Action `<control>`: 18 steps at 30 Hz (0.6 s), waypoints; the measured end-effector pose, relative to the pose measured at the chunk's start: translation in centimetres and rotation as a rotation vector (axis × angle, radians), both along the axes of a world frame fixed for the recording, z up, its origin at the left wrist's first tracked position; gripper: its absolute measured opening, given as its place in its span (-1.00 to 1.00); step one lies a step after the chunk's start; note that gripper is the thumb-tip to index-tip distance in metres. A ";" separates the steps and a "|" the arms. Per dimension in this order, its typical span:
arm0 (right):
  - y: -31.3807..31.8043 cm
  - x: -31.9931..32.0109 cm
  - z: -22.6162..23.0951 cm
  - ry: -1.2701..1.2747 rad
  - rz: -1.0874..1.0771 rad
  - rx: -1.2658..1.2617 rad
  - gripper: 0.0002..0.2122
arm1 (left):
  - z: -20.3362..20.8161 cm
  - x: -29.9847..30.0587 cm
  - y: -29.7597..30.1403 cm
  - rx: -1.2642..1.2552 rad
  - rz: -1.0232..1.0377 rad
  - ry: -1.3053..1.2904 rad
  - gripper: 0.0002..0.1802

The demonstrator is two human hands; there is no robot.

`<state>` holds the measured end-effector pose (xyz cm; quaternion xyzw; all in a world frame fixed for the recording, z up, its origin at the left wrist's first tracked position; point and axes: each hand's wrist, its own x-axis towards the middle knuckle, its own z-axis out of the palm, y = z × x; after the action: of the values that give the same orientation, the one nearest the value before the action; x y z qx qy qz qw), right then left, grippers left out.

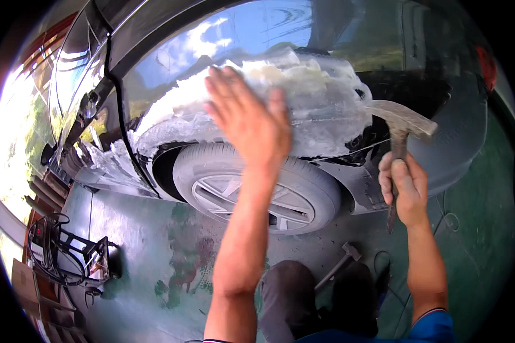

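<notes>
My left hand (250, 117) lies with fingers spread on the white filler (320, 97) that covers the car's dark fender above the wheel arch. Its fingertips are slightly blurred. On the right, my right hand (405, 186) is closed round the handle of a body hammer (403, 120), held upright. The hammer's long curved head points left toward the filler's right edge; whether it touches there I cannot tell. Below my left hand, a dusty grey wheel (257, 191) sits in the arch, partly hidden by my forearm.
A second hammer (338, 266) rests by my knees on the green floor (469, 257). A black machine with coiled cables (71, 251) stands at the lower left. Thin cables (449, 223) lie on the floor at right. Cardboard boxes (26, 280) are at the far left.
</notes>
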<state>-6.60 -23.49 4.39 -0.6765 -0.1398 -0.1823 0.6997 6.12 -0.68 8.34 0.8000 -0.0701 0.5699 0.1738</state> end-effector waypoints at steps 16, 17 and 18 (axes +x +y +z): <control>4.6 -1.5 -3.3 -0.127 0.096 -0.100 -0.69 | -2.1 -0.5 7.6 0.181 0.010 0.072 -0.14; 5.2 -1.5 -3.2 -0.112 0.067 -0.105 -0.70 | -1.9 -0.2 8.9 0.174 -0.017 0.039 -0.16; 6.0 -1.5 -2.8 -0.098 0.034 -0.111 -0.70 | -1.7 0.1 9.6 0.167 -0.047 0.005 -0.17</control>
<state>-8.06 -17.46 1.57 -0.7018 -0.1955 -0.1954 0.6565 6.24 8.94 6.66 0.8112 -0.1356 0.5560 0.1201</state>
